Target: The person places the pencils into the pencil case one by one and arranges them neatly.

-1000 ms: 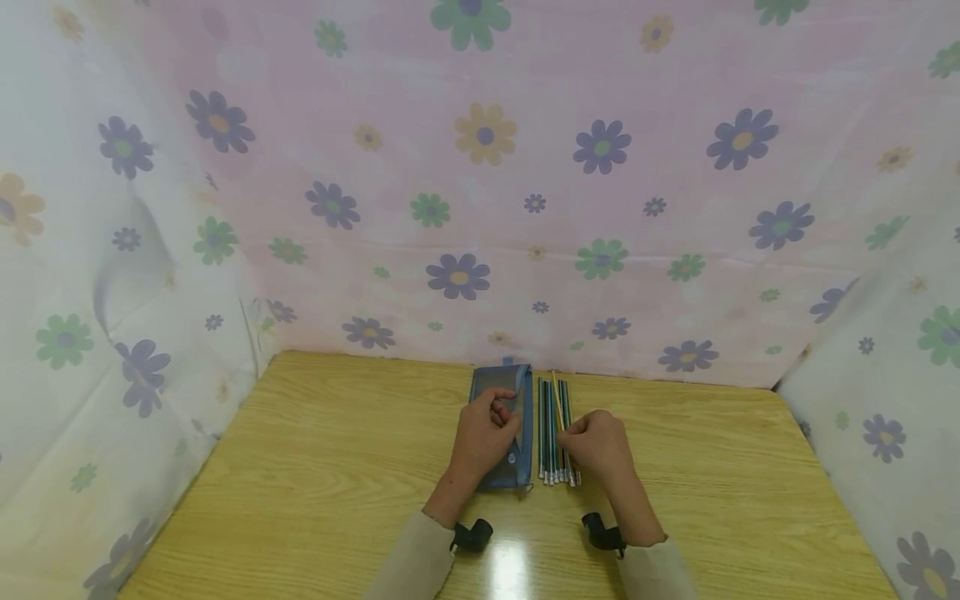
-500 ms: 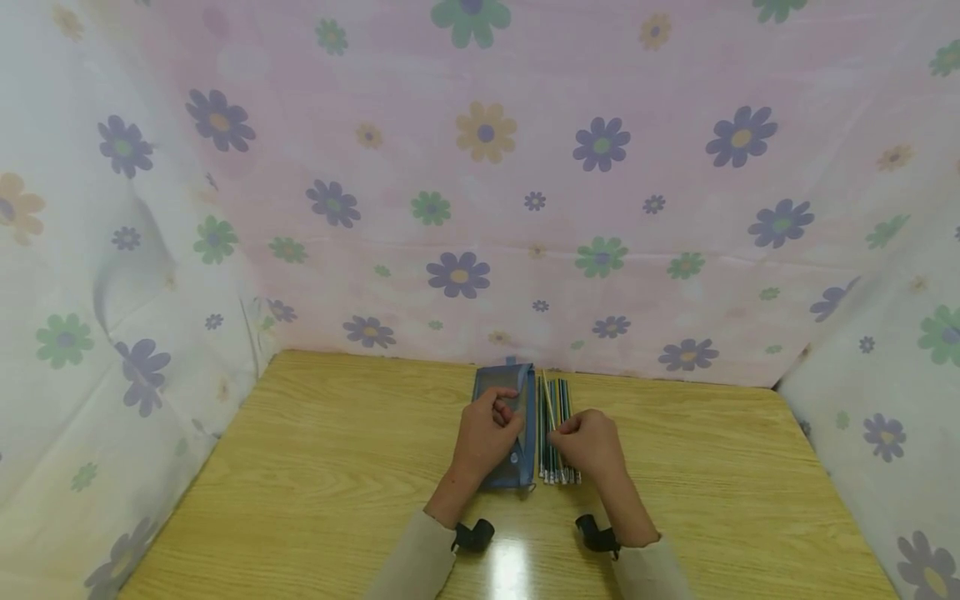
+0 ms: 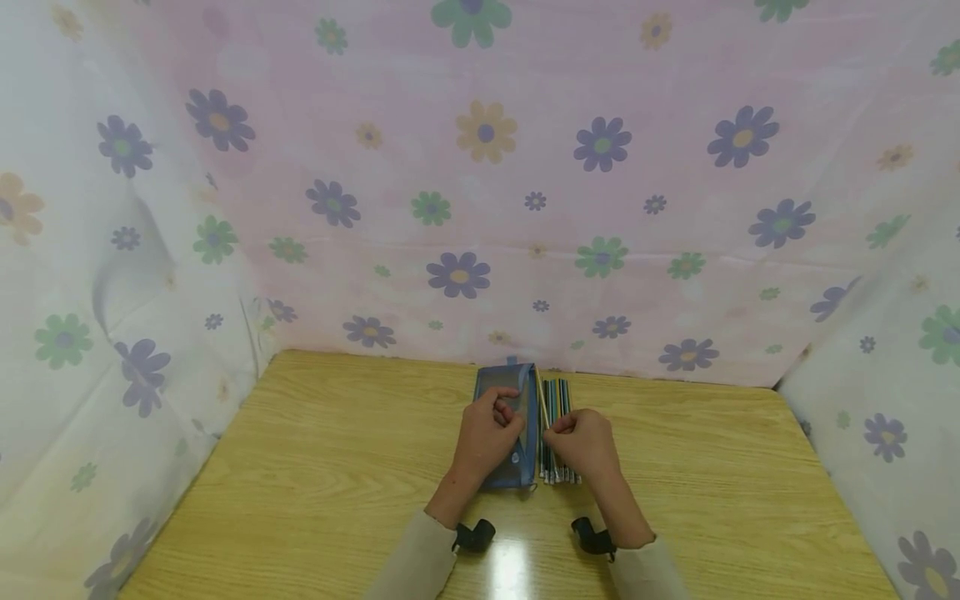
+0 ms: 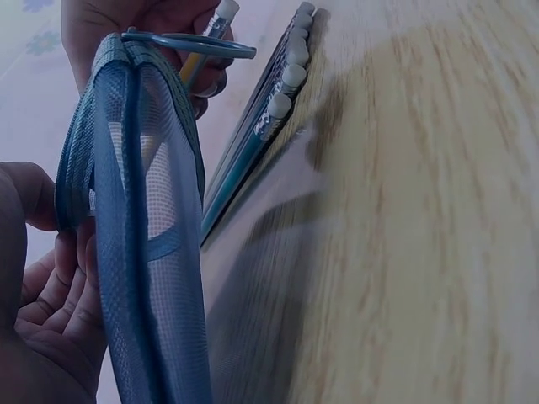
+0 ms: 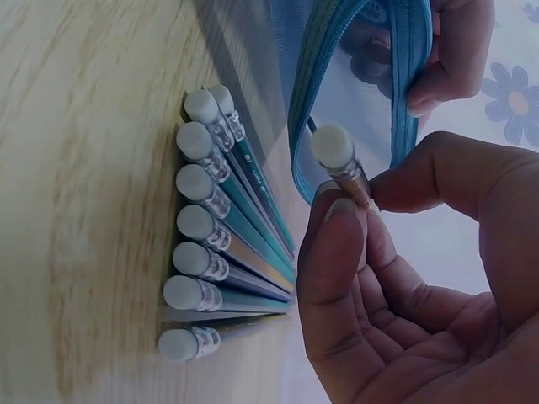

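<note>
In the head view, your left hand point(image 3: 489, 435) pinches the blue mesh zip pouch point(image 3: 532, 408), which lies in the middle of the light wood-grain table point(image 3: 337, 442). Your right hand point(image 3: 588, 442) sits at 3 o'clock of it, pinching a slim yellow wooden pencil point(image 3: 542, 400) that points to about 11 o'clock along the pouch's zip edge. A row of dark green, blue and yellow pencils point(image 3: 561, 400) lies just beyond that edge, also at 3 o'clock. The step in hand looks like bringing this pencil to the pouch. The flower-printed curtain point(image 3: 525, 233) rises at the table's far edge, so room at 12 o'clock is tight; the wood spreads wide towards 9 and 3 o'clock.

In the left wrist view, your left thumb and fingers grip the zip edge at 8 o'clock, and a thin zip loop point(image 4: 194, 44) sticks out at the top, near the held pencil's eraser end; mind snagging it.

In the right wrist view, your thumb and fingertips clasp the pencil just below its white eraser, in front of the parted zip. You cannot tell whether its point is inside. The next move seems to call for lining it up between both zip edges, clear of the eraser ends fanned towards 9 o'clock.
</note>
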{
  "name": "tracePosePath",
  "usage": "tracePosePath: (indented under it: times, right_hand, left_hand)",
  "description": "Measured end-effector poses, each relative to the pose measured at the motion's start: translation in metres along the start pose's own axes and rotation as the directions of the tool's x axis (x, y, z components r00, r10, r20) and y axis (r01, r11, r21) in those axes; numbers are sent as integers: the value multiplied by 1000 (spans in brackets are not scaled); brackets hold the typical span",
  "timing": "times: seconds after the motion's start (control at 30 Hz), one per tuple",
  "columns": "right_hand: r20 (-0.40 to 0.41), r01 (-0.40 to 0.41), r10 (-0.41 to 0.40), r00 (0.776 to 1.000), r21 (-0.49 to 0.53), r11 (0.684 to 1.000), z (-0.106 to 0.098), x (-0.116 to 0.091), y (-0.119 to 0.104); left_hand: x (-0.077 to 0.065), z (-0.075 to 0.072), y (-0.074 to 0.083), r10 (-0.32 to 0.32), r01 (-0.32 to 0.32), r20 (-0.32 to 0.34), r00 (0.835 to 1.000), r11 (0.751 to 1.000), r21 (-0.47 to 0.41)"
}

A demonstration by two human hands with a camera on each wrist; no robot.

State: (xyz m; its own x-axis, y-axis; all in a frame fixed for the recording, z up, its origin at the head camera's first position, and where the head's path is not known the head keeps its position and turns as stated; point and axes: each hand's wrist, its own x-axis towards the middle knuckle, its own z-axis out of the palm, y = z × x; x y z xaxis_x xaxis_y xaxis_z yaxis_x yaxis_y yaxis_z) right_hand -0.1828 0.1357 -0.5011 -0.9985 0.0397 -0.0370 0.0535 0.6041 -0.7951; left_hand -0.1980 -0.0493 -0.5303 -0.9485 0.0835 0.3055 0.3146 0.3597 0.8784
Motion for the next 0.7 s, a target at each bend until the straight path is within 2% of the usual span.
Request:
tracePosePath:
  times: [0.17, 0.37, 0.7]
  right_hand:
    - [-5, 10, -10, 1000, 2, 1000, 2, 0, 0]
    - [12, -19, 19, 1000, 24, 1000, 6, 0, 1]
    - [35, -84, 80, 996, 138, 987, 12, 1, 0]
  left_hand:
    - [0, 0, 0, 8, -8, 1, 1000, 1000, -3]
    - [0, 1, 0, 12, -12, 2, 1000, 1000, -2]
    - [0, 4, -1, 16, -16, 4, 1000, 1000, -10]
